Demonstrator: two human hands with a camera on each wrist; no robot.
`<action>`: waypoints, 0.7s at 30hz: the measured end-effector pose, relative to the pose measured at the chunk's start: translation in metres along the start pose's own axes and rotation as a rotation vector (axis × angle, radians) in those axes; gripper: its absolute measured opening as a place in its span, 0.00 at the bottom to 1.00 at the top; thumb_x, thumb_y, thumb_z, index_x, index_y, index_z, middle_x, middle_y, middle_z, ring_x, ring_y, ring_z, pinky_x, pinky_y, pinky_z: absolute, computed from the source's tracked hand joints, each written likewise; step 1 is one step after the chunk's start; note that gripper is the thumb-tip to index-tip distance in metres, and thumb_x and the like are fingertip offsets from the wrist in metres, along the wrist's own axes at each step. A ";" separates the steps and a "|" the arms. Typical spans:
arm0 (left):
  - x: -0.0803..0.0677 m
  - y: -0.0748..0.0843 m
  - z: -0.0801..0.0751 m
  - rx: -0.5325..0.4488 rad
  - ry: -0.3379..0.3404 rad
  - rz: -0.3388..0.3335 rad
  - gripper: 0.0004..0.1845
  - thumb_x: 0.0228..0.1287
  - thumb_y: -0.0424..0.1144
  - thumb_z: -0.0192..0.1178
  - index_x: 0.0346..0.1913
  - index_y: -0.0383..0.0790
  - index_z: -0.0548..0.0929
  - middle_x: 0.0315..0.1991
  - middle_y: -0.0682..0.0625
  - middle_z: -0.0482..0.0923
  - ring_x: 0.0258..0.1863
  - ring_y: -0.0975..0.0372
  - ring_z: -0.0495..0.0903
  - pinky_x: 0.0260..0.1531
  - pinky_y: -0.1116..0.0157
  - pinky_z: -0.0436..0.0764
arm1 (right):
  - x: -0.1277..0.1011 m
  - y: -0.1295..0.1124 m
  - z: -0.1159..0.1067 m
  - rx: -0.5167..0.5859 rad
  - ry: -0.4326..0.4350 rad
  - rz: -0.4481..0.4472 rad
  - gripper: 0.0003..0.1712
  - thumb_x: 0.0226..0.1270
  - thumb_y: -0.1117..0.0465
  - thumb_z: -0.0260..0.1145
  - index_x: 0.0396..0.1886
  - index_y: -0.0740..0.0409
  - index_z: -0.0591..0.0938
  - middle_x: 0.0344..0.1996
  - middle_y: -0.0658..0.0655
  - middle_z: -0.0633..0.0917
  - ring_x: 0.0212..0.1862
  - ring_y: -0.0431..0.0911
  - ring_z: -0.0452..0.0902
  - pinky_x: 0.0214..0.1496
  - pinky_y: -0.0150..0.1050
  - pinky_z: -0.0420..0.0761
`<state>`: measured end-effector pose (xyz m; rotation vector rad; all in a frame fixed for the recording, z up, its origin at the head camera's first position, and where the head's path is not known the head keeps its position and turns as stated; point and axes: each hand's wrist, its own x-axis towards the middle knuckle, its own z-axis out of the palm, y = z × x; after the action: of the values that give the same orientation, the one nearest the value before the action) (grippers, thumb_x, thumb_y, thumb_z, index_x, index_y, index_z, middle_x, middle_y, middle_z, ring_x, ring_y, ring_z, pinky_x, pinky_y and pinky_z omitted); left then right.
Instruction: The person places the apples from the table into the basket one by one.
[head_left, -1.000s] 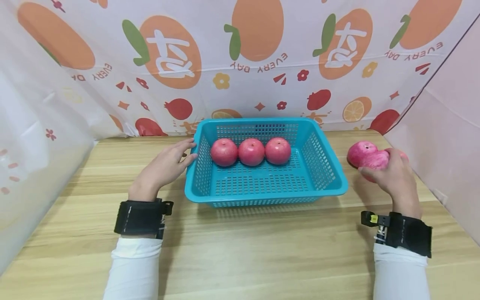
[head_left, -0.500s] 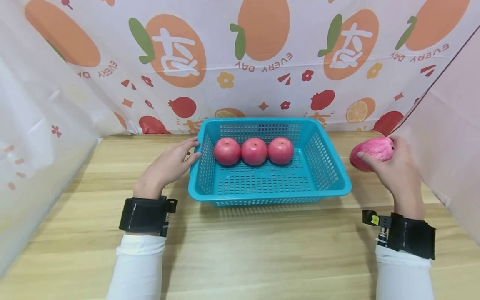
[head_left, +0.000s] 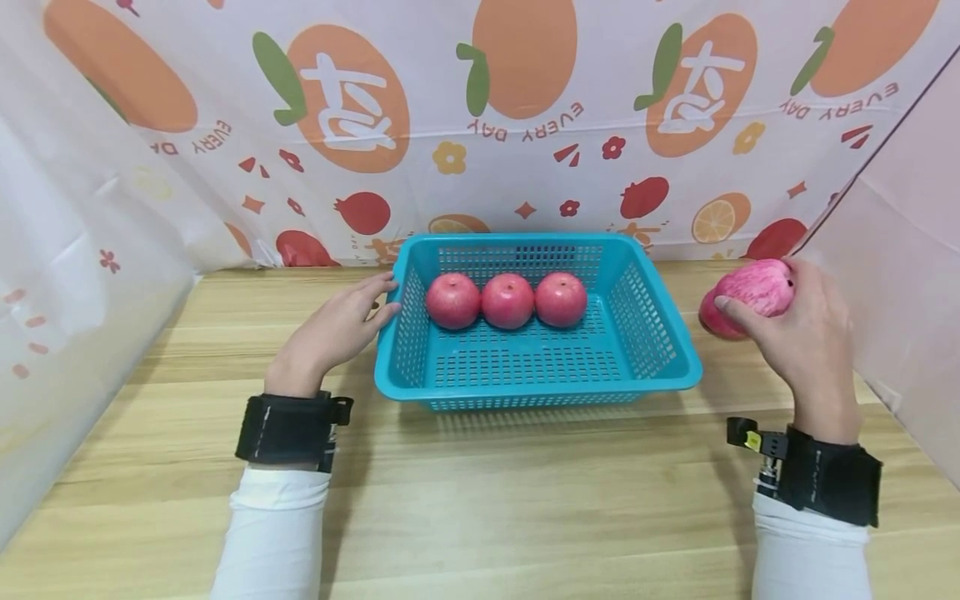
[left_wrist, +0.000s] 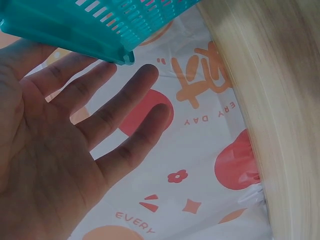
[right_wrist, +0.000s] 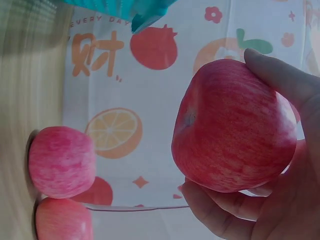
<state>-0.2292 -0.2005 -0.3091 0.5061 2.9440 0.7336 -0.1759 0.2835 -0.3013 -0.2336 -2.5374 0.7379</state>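
Observation:
In the right wrist view, my right hand (right_wrist: 295, 200) grips a red-pink apple (right_wrist: 235, 127) between thumb and fingers, held up off the table. Two more apples rest on the wood below it: one pink apple (right_wrist: 62, 162) and a second apple (right_wrist: 64, 220) beside it, partly cut off by the frame. From the head, the held apple (head_left: 756, 287) overlaps one of these. My left hand (head_left: 330, 337) has its fingertips at the left rim of the blue plastic basket (head_left: 540, 392), its fingers spread and relaxed in the left wrist view. Inside the basket, three apples (head_left: 507, 302) stand in a row along the back.
A fruit-printed white cloth (head_left: 517, 183) hangs behind the basket, and plain sheeting (head_left: 907, 275) closes off the right side. The wooden tabletop (head_left: 540, 500) extends in front of the basket.
My right hand has closed round an apple and lifted it slightly off the group at the right. My left hand stays at the basket rim.

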 end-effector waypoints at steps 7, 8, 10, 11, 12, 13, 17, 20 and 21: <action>0.000 0.001 -0.001 0.002 -0.003 -0.003 0.30 0.78 0.40 0.55 0.74 0.28 0.64 0.76 0.33 0.57 0.67 0.36 0.68 0.58 0.40 0.75 | 0.000 -0.011 -0.001 0.017 0.029 -0.062 0.45 0.61 0.54 0.76 0.72 0.67 0.67 0.61 0.73 0.73 0.60 0.69 0.68 0.53 0.71 0.74; -0.001 0.001 -0.001 0.001 -0.003 -0.004 0.30 0.78 0.40 0.55 0.74 0.28 0.64 0.76 0.32 0.57 0.67 0.36 0.69 0.58 0.40 0.75 | 0.000 -0.012 -0.001 0.016 0.029 -0.072 0.45 0.61 0.55 0.76 0.72 0.67 0.67 0.61 0.73 0.73 0.60 0.69 0.68 0.52 0.71 0.74; -0.001 0.001 -0.001 -0.001 -0.004 -0.003 0.30 0.78 0.40 0.55 0.74 0.28 0.64 0.76 0.32 0.57 0.67 0.36 0.69 0.57 0.40 0.75 | -0.001 -0.014 -0.001 0.015 0.022 -0.084 0.45 0.60 0.56 0.76 0.72 0.68 0.67 0.61 0.73 0.73 0.61 0.69 0.67 0.52 0.71 0.74; -0.001 0.001 -0.001 -0.001 -0.005 -0.004 0.30 0.78 0.40 0.55 0.74 0.28 0.64 0.76 0.33 0.57 0.67 0.36 0.69 0.57 0.40 0.75 | -0.001 -0.015 -0.001 0.015 0.018 -0.088 0.45 0.60 0.56 0.77 0.72 0.68 0.67 0.61 0.73 0.73 0.61 0.69 0.67 0.52 0.71 0.74; -0.002 0.001 -0.002 -0.002 -0.007 -0.004 0.30 0.78 0.40 0.55 0.74 0.28 0.64 0.76 0.32 0.57 0.67 0.35 0.69 0.57 0.40 0.75 | -0.002 -0.015 -0.001 0.016 0.011 -0.087 0.45 0.60 0.56 0.76 0.72 0.68 0.67 0.62 0.73 0.73 0.61 0.69 0.67 0.52 0.72 0.74; -0.002 0.001 -0.002 -0.002 -0.007 -0.004 0.30 0.78 0.40 0.55 0.74 0.28 0.64 0.76 0.32 0.57 0.67 0.35 0.69 0.57 0.40 0.75 | -0.002 -0.016 -0.001 0.018 0.005 -0.086 0.45 0.61 0.56 0.76 0.72 0.68 0.67 0.62 0.73 0.72 0.62 0.69 0.66 0.52 0.73 0.74; -0.001 0.000 -0.002 0.001 -0.008 0.001 0.30 0.78 0.41 0.55 0.74 0.27 0.64 0.76 0.32 0.57 0.66 0.35 0.69 0.58 0.40 0.74 | -0.003 -0.020 -0.001 0.032 -0.001 -0.095 0.45 0.60 0.56 0.76 0.72 0.67 0.67 0.62 0.73 0.72 0.62 0.69 0.66 0.52 0.73 0.74; -0.001 0.000 -0.002 -0.001 -0.006 0.013 0.30 0.78 0.40 0.55 0.74 0.27 0.65 0.76 0.32 0.58 0.66 0.36 0.70 0.58 0.40 0.75 | -0.005 -0.024 0.000 0.052 0.000 -0.130 0.45 0.58 0.56 0.77 0.71 0.67 0.68 0.61 0.72 0.73 0.60 0.68 0.68 0.51 0.73 0.75; -0.001 0.000 -0.001 -0.002 -0.007 0.014 0.30 0.78 0.40 0.56 0.74 0.27 0.65 0.75 0.32 0.58 0.66 0.36 0.70 0.58 0.40 0.75 | -0.006 -0.026 0.001 0.061 -0.005 -0.142 0.45 0.58 0.57 0.78 0.71 0.67 0.68 0.61 0.72 0.74 0.60 0.68 0.68 0.51 0.73 0.75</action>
<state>-0.2283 -0.2012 -0.3081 0.5287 2.9364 0.7341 -0.1723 0.2598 -0.2907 -0.0304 -2.5009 0.7593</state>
